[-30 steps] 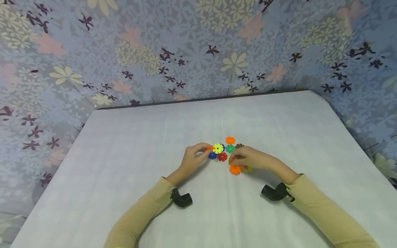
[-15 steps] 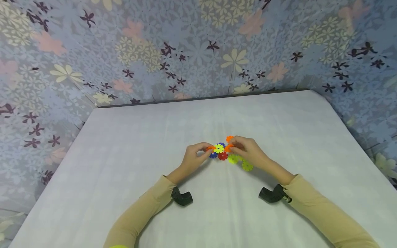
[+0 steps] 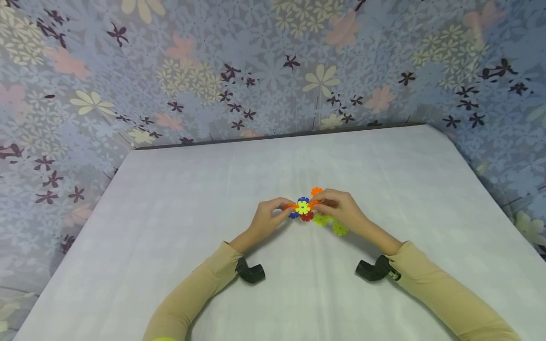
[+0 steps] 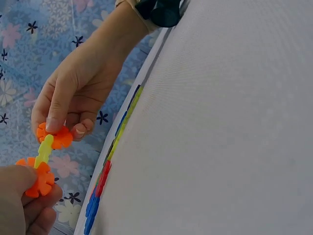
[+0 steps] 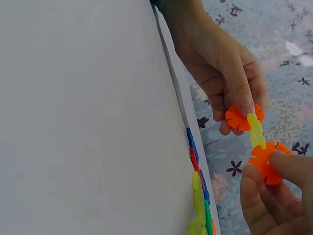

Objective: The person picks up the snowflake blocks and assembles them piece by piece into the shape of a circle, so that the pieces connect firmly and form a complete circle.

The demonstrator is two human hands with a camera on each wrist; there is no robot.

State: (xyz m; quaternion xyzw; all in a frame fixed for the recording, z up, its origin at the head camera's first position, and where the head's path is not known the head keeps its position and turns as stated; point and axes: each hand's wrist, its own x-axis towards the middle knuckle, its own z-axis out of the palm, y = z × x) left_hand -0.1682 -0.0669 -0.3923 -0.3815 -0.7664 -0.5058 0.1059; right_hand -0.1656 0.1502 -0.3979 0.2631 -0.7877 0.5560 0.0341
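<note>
In the head view my left hand pinches an orange notched flower disc by thumb and fingers. A yellow flower disc is joined to its right side. On the other side my right hand pinches a second orange flower disc, its edge right at the yellow disc's rim. Both wrist views show the yellow disc edge-on between the two orange ones, held above the table. I cannot tell whether the second orange disc is slotted in.
Under and beside the hands, several loose discs lie on the white table: blue, red, yellow-green and orange ones. Dark wrist cameras jut from both sleeves. A flowered wall covering stands behind the table.
My right hand has picked up an orange disc from the near side of the pile and brought it up and left to the yellow disc. My left hand has barely moved.
</note>
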